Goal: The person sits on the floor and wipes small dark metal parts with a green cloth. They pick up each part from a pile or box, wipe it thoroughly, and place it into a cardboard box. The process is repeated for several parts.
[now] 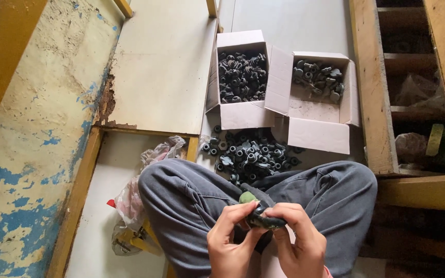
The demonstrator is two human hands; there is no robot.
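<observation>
Both hands work over your lap: your left hand (230, 239) pinches the near-left side of a small dark rubber part (263, 220), and your right hand (300, 242) closes its grip on the right end. Keep both fingertip grips firm and turn the part squarely. The loose pile of parts (251, 154) lies on the floor (294, 20) beyond your knees, near the two open cardboard boxes (284, 110).

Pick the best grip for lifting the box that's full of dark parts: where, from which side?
Judging by its pose, take the full box by its two long side walls, coming from above. The flaps splay outward and would likely bend, so grip below them. Its right flap touches the second box, so the left side is freer. Both hands, left hand and right hand, are busy with a dark part.
</observation>
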